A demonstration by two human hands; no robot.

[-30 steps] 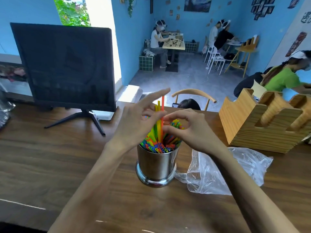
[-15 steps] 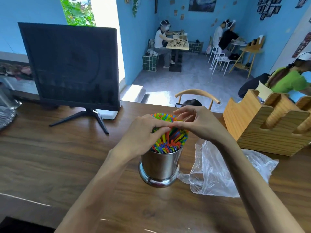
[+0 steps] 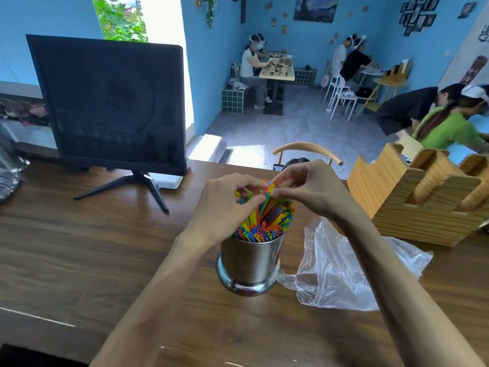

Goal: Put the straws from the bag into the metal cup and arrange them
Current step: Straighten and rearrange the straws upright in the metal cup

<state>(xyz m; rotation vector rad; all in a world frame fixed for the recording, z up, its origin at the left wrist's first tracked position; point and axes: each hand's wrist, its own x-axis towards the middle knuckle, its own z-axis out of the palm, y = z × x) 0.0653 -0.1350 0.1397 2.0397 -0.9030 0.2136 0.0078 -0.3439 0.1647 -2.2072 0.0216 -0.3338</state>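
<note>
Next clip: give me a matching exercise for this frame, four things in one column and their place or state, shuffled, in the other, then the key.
Things
1. metal cup
2. plastic bag
3. monitor
4. wooden holder

Place or state
A. crumpled and flat on the table, right of the cup
B. on a stand, far left
C. upright, full of coloured straws
D. at the table's right edge, behind the bag

Pairs: 1-C, 2-A, 3-B, 4-D
</note>
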